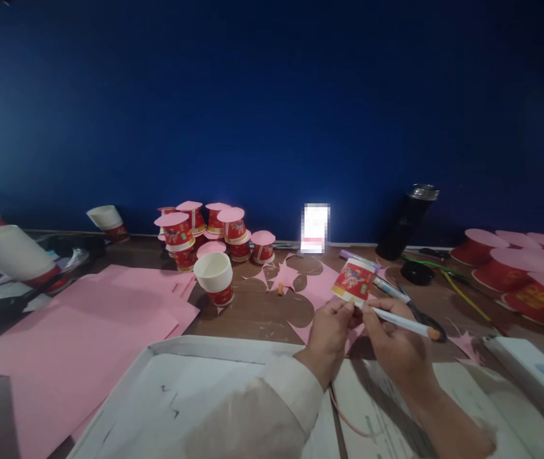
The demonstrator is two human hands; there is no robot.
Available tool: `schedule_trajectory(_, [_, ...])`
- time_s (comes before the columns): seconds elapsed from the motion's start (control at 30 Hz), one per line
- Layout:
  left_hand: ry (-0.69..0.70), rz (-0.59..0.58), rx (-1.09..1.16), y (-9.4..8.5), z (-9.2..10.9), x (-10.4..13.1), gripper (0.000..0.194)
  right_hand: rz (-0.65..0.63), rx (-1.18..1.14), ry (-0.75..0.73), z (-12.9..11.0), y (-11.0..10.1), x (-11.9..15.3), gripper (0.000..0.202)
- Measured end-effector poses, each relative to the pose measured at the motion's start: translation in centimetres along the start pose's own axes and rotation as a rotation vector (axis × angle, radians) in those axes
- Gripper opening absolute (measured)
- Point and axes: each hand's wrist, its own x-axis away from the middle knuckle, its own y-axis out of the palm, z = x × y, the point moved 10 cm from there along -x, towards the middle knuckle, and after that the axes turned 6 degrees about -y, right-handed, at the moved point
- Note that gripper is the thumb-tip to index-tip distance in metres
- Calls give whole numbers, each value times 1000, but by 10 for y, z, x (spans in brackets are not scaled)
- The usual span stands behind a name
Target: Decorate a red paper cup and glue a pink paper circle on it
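Observation:
In my left hand [325, 336] is a small red printed paper cup [354, 279] with a gold band, pinched near its lower edge and slightly tilted. My right hand [399, 350] grips a slim white pen [406, 322] with an orange end. Its tip is hidden by my fingers, close to the cup's lower edge. Behind the cup lies cut pink paper [317, 287]. A small orange cap [280, 290] rests on a pink scrap. To the left stands a stack of nested paper cups [213, 274].
Red cups with pink discs [231, 223] are piled at the back. Pink sheets [95, 325] lie left; a white tray [205, 382] is in front. A lit phone [314, 228] and black flask [406, 223] stand behind. Red pink-topped pieces [530, 261] sit right, near scissors [427, 319].

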Motion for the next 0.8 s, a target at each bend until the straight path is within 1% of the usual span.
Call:
schedule_trajectory(0.13, [-3,-13,14,2,1,2,45,22,-26,-32,-5,-1,-1,17])
schedule_trajectory(0.3, [-27,-22,51,3,-1,5,46,36,45,40,3,-3,1,21])
schedule_trajectory(0.43, [-36,-7,86,0,-2,4,45,8,23,27,0,1,1,22])
schedule_trajectory(0.57, [-47,-6,98,-1,-5,3,43,1,-21,71,4,3,2,21])
schedule_trajectory(0.63, [-48,-10,106,0,-5,3,43,-12,-2,80,5,3,1,21])
schedule_trajectory(0.73, [-45,-12,131,0,-3,4,44,0,58,76,4,0,1,24])
schedule_trajectory(0.8, [-51,-1,147,-1,-3,4,44,-7,61,101,7,1,1,25])
